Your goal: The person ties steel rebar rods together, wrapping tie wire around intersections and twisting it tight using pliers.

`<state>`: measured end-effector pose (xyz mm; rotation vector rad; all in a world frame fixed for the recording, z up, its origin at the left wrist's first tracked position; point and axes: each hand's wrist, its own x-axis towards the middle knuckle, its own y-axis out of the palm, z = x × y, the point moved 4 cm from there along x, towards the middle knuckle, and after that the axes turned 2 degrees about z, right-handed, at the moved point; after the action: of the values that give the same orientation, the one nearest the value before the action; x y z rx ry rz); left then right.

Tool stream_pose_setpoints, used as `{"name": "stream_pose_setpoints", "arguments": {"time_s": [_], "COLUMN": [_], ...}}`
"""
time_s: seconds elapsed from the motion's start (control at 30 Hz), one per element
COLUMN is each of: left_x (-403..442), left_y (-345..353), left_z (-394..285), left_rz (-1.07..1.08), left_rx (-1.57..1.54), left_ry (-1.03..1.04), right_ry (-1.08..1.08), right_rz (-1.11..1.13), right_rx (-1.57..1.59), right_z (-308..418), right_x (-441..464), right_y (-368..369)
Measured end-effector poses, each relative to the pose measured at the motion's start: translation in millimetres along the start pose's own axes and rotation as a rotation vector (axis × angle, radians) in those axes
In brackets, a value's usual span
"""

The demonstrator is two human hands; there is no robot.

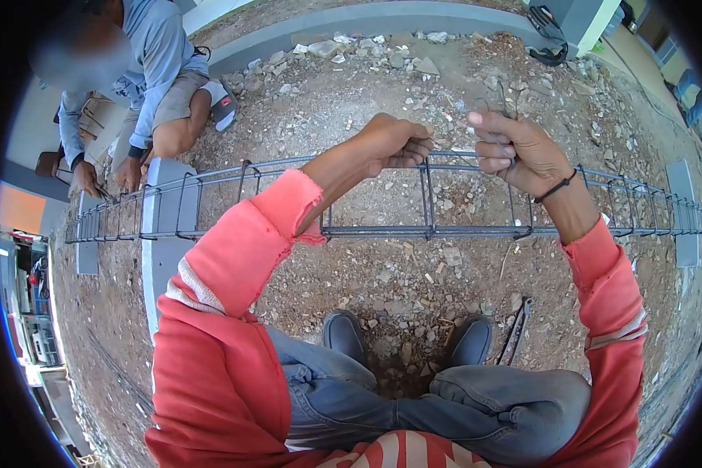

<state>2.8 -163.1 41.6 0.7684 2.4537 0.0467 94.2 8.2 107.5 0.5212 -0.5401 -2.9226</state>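
A long cage of steel reinforcing bars [382, 232] with square stirrups stretches across the view in front of me. My left hand [398, 146] is closed in a pinch at the top bar, beside a stirrup, on what looks like the end of a thin tie wire. My right hand [522, 154] is raised just above the cage, fingers curled round thin tie wires [501, 100] that stick up past the thumb. A faint strand seems to run between both hands. Exactly what lies inside the right fist is hidden.
A co-worker [160, 70] crouches at the far left, hands at the cage's end. Grey blocks [682, 203] support the cage. Long-handled pincers [515, 331] lie by my right shoe [469, 342]. Rubble [398, 54] lines a low wall; a black bag [550, 35] rests at the upper right.
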Motion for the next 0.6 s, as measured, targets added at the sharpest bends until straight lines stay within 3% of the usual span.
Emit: {"name": "stream_pose_setpoints", "arguments": {"time_s": [0.07,0.1,0.2,0.3,0.43,0.53,0.6], "left_x": [-5.2,-4.0,-0.3,10.7,14.5,21.3,27.4], "left_y": [-4.4,-8.1,-22.0,-36.9,-39.7,-35.1,-33.6], "left_z": [-9.0,-11.5,-29.0,-31.5,-27.1,-14.1,0.7], "left_rz": [0.065,0.067,-0.085,-0.247,-0.134,0.035,0.1], "left_rx": [0.632,0.631,1.397,1.429,1.422,1.385,0.896], "left_ry": [-0.03,-0.03,0.267,0.268,0.373,0.221,-0.055], "right_ry": [0.03,0.059,0.112,0.184,0.199,0.111,0.034], "right_rz": [-0.006,-0.024,-0.047,-0.025,-0.111,-0.206,-0.262], "right_rx": [0.122,0.218,0.377,0.492,0.438,0.427,0.428], "right_z": [-1.3,-8.5,-31.2,-44.0,-60.0,-73.9,-79.8], "right_x": [1.8,6.4,21.4,34.7,32.1,34.9,42.8], "right_y": [10.5,14.1,21.1,22.6,31.3,37.1,32.9]}}
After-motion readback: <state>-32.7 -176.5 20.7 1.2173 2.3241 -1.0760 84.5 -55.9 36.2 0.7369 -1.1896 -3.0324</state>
